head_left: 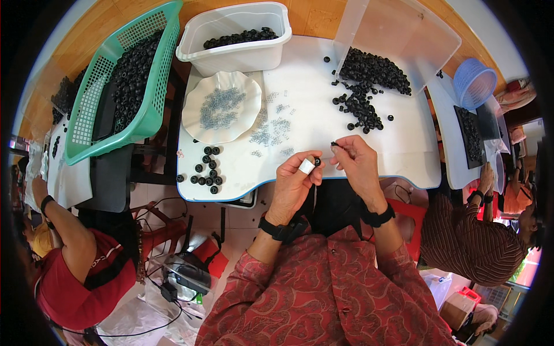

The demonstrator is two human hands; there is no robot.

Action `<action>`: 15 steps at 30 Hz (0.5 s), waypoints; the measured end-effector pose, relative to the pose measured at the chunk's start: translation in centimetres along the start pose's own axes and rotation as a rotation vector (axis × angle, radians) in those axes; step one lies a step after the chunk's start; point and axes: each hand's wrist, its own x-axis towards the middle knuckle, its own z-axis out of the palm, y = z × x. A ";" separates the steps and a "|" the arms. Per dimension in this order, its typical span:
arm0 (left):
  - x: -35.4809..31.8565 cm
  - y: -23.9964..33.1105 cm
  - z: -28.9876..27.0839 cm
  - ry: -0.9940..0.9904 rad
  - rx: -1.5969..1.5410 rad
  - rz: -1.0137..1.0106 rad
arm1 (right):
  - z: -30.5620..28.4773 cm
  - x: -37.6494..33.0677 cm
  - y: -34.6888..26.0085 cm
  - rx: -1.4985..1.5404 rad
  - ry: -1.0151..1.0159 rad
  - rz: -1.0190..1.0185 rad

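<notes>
My left hand (292, 180), with white tape wrapped round its thumb, grips a small black round part (317, 162) by the fingertips, over the table's near edge. Just to its right, my right hand (359, 165) pinches a smaller black piece (334, 145) between thumb and fingers. The two pieces are apart. Ahead of my hands, small clear bits (271, 132) are scattered on the white table (309, 75). More of them lie in a white wavy-rimmed dish (250, 95). A group of black round parts (211, 165) sits at the table's left corner.
A tipped clear bin (398, 34) spills small black pieces (366, 106) at the far right. A white tub (236, 57) and a green basket (156, 109), both with black parts, stand far left. People sit on both sides; a blue basket (474, 84) stands on the right-hand table.
</notes>
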 end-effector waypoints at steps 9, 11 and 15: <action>-0.4 -0.6 0.7 -0.023 0.102 0.012 | 0.1 -3.1 -1.2 0.119 -0.043 0.044; -0.5 -0.7 0.9 -0.023 0.104 0.011 | 0.0 -3.4 -1.2 0.113 -0.019 0.036; -0.7 -0.7 1.4 -0.028 0.111 0.010 | 0.0 -3.8 -1.0 0.115 0.003 0.016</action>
